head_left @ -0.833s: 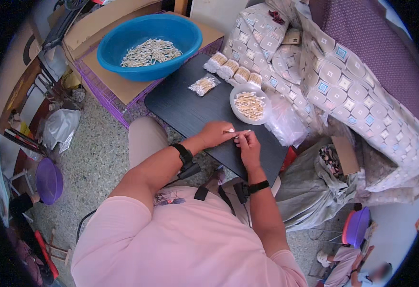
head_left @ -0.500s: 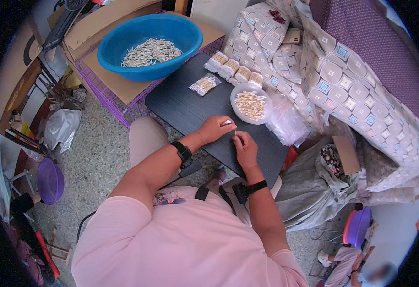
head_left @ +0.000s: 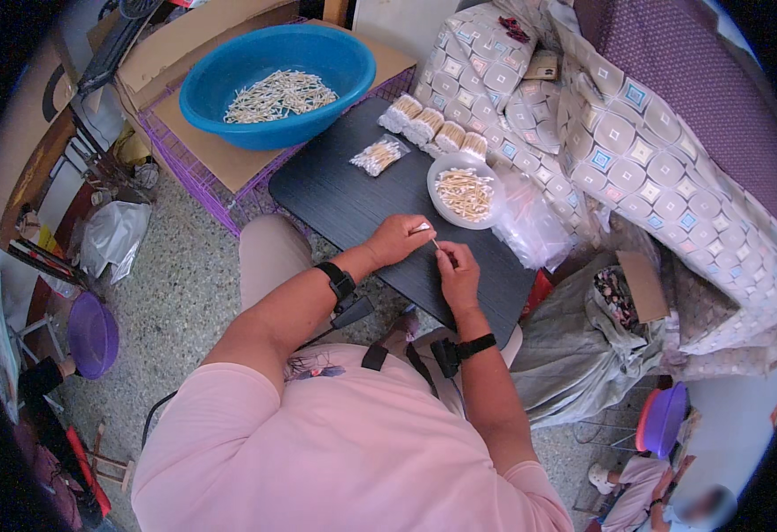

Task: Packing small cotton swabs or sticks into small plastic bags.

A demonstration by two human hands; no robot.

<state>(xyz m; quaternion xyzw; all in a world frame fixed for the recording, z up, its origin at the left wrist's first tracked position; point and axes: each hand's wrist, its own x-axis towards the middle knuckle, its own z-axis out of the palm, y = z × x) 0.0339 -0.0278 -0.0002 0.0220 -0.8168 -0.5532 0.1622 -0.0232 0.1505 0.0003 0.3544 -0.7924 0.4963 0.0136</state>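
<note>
Above the near part of the dark table (head_left: pixel 344 199), my two hands almost meet. My left hand (head_left: pixel 397 239) is closed, with white cotton tips showing at its fingers; how many swabs it holds I cannot tell. A thin cotton swab (head_left: pixel 435 244) is pinched in my right hand (head_left: pixel 459 275), its upper end close to the left fingertips. Just beyond them stands a translucent white bowl (head_left: pixel 435 206) of loose cotton swabs (head_left: pixel 465 195). A small clear bag of swabs (head_left: pixel 378 157) lies farther left. Several packed bundles of swabs (head_left: pixel 424 129) line the far edge.
A large blue basin (head_left: pixel 220 133) with many swabs rests on cardboard over a purple wire cage (head_left: pixel 184 182). Clear plastic bags (head_left: pixel 534 226) lie right of the bowl. Patterned cushions (head_left: pixel 619 142) rise behind. Another person (head_left: pixel 641 501) sits at the lower right.
My right hand has shifted slightly, and the swab in it now leans more toward the left fingertips. The left hand has barely moved.
</note>
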